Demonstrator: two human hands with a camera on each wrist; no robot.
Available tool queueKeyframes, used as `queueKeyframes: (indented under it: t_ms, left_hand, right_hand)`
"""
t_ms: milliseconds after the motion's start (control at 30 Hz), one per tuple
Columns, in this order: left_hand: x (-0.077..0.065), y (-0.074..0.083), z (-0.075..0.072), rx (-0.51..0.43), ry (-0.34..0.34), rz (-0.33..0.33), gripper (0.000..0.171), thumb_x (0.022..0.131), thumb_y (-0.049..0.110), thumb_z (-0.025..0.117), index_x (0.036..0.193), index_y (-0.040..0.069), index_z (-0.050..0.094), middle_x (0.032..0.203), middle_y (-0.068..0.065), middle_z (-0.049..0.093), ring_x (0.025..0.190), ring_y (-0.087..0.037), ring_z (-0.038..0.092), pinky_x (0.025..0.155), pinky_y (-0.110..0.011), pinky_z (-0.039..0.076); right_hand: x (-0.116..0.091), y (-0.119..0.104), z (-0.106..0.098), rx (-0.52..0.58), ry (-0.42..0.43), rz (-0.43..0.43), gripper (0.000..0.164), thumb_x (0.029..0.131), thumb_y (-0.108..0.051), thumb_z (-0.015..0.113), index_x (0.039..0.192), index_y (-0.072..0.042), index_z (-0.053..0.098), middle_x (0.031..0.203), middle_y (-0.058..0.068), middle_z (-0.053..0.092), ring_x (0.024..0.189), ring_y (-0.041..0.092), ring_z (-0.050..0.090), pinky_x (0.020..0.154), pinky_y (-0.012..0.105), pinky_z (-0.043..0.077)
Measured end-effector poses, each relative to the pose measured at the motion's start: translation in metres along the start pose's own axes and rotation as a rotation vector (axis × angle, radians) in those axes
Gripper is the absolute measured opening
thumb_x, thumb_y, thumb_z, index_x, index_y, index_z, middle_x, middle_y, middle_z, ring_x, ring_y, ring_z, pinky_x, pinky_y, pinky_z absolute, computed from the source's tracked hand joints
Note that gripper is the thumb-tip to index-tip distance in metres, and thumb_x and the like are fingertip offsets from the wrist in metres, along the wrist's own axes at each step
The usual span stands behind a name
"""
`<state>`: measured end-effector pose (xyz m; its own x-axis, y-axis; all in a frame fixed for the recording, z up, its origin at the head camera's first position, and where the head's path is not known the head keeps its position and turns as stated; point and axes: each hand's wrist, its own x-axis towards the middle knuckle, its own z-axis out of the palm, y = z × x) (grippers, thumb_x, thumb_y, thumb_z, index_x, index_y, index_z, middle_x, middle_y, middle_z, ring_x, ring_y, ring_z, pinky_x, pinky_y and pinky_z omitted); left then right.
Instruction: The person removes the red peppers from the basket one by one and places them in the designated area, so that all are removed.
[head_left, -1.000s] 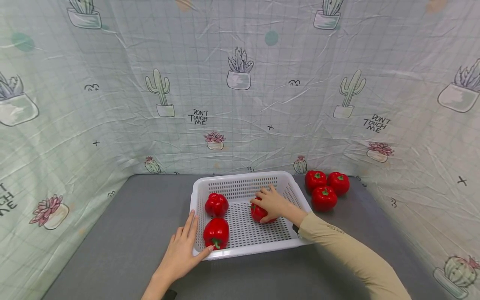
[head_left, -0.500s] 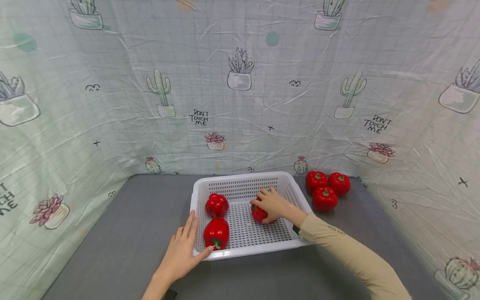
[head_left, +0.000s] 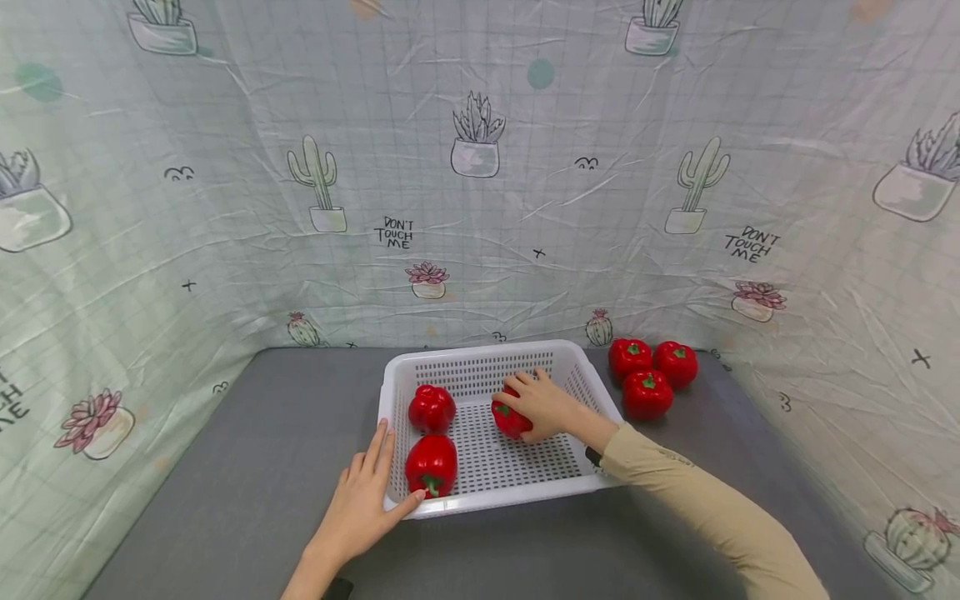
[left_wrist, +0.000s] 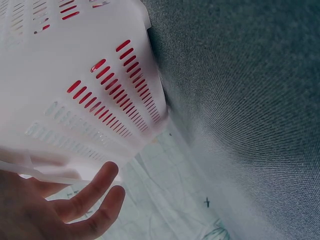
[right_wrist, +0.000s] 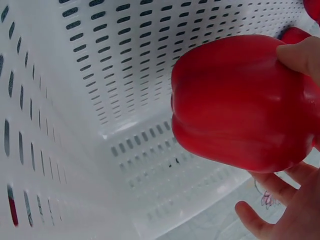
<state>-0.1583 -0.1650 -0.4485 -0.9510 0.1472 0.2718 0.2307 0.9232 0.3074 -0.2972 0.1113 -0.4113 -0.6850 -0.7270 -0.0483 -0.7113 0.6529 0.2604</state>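
A white perforated plastic basket stands on the grey table, with two red bell peppers inside along its left side, one far and one near. My left hand rests on the basket's front-left corner, fingers extended along the left rim and thumb on the front rim. Inside the basket my right hand grips a third red bell pepper, partly covered by the fingers. In the right wrist view this bell pepper lies between thumb and fingers. Whether it touches the basket floor is unclear.
Three more red bell peppers stand grouped on the table right of the basket, at the back left, back right and front. A cactus-printed cloth encloses the table's back and sides.
My right hand has shifted the gripped bell pepper slightly left within the basket. The left hand stays at the same corner.
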Motion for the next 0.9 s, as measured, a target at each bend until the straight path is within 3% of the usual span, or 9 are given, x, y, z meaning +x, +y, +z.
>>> queueKeyframes:
  t_ms: [267,733,900]
  left_hand:
    - [0.0,0.001,0.0,-0.009,-0.004,-0.009,0.092,0.071,0.056,0.061,0.139,0.005,0.028,0.149,-0.01,0.019,0.105,-0.026,0.043,0.083,-0.047,0.043]
    - [0.001,-0.002,0.001,-0.022,0.006,-0.002,0.092,0.071,0.055,0.062,0.14,0.005,0.027,0.149,-0.01,0.019,0.107,-0.026,0.043,0.084,-0.048,0.042]
    - [0.001,-0.002,0.001,-0.021,0.007,0.001,0.092,0.071,0.055,0.062,0.14,0.006,0.027,0.149,-0.009,0.019,0.107,-0.026,0.043,0.084,-0.048,0.042]
  right_hand:
    - [-0.004,-0.001,-0.01,0.083,0.049,-0.021,0.076,0.063,-0.035,0.076,0.129,-0.025,0.041,0.128,0.004,0.043,0.12,0.023,0.037,0.098,0.058,0.03]
    - [-0.015,0.004,-0.031,0.035,0.165,-0.114,0.076,0.063,-0.039,0.075,0.129,-0.024,0.041,0.122,0.005,0.046,0.114,0.023,0.041,0.092,0.053,0.037]
    - [-0.027,0.008,-0.038,0.009,0.202,-0.108,0.077,0.062,-0.042,0.075,0.129,-0.025,0.041,0.122,0.003,0.047,0.112,0.021,0.041,0.091,0.048,0.038]
